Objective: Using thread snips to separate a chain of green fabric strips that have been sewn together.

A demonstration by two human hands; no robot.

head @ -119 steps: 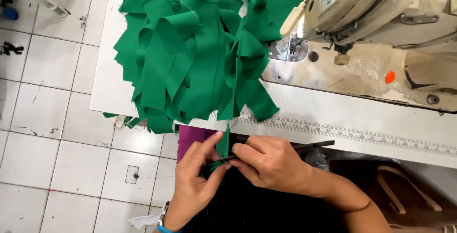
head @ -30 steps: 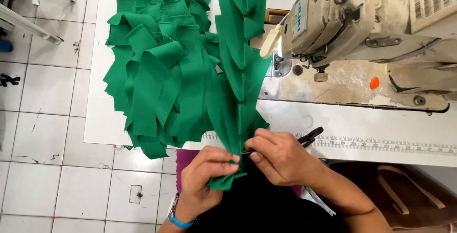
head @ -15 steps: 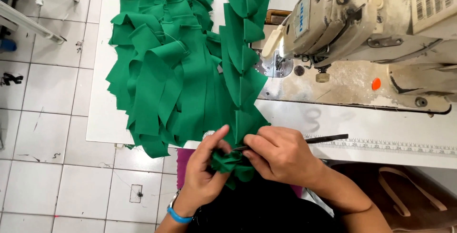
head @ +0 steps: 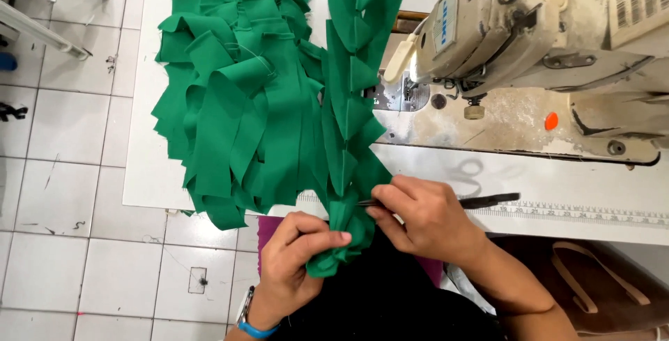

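1. Left of the sewing machine (head: 529, 55), a heap of green fabric strips (head: 237, 111) lies on the white counter (head: 150, 173), its lower ends hanging past the counter's near edge over the tiled floor (head: 77, 243).
2. The left hand (head: 296, 261), below the heap and in front of the counter edge, has its grip closed, thumb and fingers pinched on the bunched end of a chain of green pieces (head: 345, 226) that runs up toward the machine's needle.
3. The right hand (head: 425, 219), just right of that bunch and below the machine, has its grip closed round a pair of black scissors (head: 488, 201); the blade end touches the fabric, though whether the blades are apart I cannot tell.
4. Risk, as I judge it: the blades sit close to the left fingertips, so a slip in the tight bunch could nick them, or cut into a piece rather than between pieces.
5. Another risk: a tug on the chain could drag the overhanging heap off the counter onto the floor.
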